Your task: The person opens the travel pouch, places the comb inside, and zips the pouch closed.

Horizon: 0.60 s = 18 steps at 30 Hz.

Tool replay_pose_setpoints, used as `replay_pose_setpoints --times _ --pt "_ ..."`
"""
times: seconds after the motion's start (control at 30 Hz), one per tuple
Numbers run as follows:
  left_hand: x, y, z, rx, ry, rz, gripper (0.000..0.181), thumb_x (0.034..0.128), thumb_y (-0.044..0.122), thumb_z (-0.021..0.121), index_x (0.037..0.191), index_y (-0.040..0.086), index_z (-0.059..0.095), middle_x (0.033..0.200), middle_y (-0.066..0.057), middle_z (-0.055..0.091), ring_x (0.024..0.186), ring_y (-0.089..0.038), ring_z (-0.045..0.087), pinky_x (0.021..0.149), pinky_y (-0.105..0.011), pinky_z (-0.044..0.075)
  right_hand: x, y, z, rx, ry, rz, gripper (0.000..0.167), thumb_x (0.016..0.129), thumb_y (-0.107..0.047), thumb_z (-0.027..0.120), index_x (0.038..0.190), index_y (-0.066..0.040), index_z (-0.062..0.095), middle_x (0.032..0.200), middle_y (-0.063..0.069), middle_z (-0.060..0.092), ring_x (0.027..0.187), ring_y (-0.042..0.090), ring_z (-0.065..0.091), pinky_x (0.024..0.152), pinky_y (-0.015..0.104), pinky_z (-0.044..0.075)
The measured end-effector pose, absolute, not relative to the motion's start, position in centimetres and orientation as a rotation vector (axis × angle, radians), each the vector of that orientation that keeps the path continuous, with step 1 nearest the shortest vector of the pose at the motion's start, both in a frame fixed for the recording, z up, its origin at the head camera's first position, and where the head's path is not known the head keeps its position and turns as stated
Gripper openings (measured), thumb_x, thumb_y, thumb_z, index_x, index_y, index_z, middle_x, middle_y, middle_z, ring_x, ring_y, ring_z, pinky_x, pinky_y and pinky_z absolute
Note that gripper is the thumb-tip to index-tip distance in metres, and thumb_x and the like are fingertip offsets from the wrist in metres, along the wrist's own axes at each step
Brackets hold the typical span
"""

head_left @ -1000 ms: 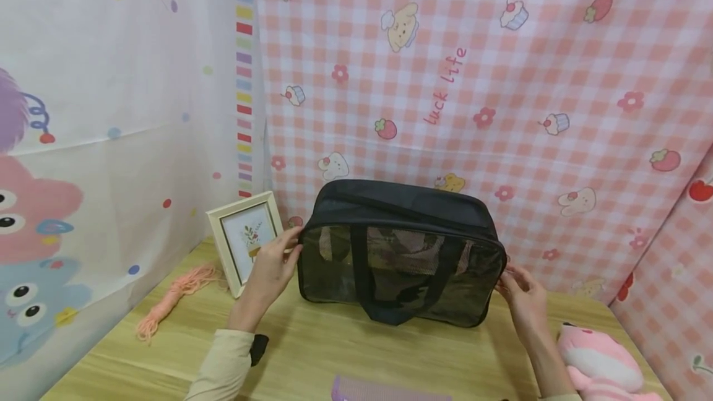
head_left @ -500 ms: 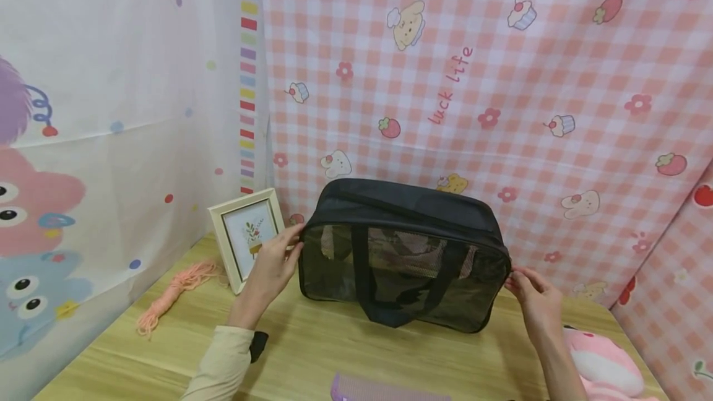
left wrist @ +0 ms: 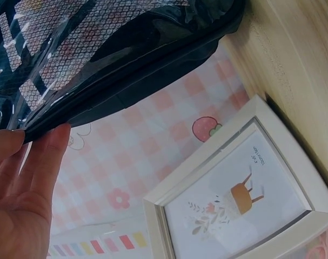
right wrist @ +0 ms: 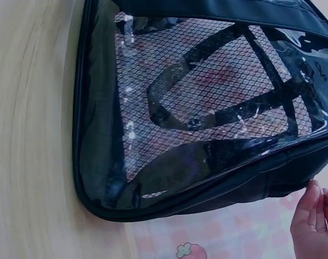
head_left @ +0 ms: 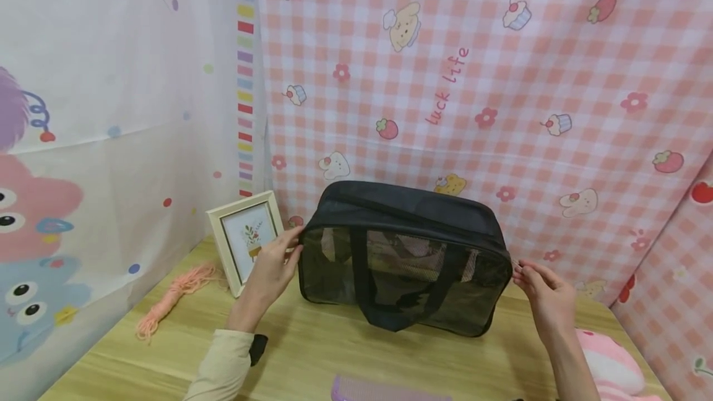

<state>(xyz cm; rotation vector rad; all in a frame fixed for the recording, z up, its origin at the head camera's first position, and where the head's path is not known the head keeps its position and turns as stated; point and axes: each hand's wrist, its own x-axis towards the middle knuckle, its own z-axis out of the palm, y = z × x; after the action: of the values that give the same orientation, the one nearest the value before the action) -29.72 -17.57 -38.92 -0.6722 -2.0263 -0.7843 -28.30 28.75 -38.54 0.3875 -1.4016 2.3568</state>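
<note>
Three printed cloths surround the scene: one white with cartoon creatures (head_left: 139,91), two pink gingham, at the back (head_left: 356,104) and right (head_left: 671,320). Before them is one wooden table (head_left: 301,351). One black bag (head_left: 403,258) stands near the table's back, its clear front panel facing the person, one handle (head_left: 390,319) hanging down it. One cream picture frame (head_left: 245,243) leans just left of it; one pink plush toy (head_left: 609,364) lies partly hidden at right. Of the two hands, the left hand (head_left: 273,268) pinches the bag's left upper edge, thumb in front, fingers behind. The right hand (head_left: 548,299) pinches at its right end; the exact part is unclear. One purple comb (head_left: 390,390) lies at front, one peach yarn bundle (head_left: 175,296) at left.
</note>
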Motion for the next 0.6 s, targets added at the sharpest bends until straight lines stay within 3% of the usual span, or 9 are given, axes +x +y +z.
replay_pose_setpoints --times 0.6 --pt "-29.6 -17.7 -39.0 -0.684 -2.039 -0.803 0.041 0.0823 -0.013 0.065 0.122 -0.006 0.057 0.11 -0.021 0.063 0.085 -0.028 0.067 0.065 -0.028 0.057 -27.7 28.5 -37.1 0.427 -1.401 2.313 0.017 0.092 0.01 0.052 0.099 0.013 0.067 0.087 0.014 0.07 0.078 0.018 0.068 0.07 0.024 0.056"
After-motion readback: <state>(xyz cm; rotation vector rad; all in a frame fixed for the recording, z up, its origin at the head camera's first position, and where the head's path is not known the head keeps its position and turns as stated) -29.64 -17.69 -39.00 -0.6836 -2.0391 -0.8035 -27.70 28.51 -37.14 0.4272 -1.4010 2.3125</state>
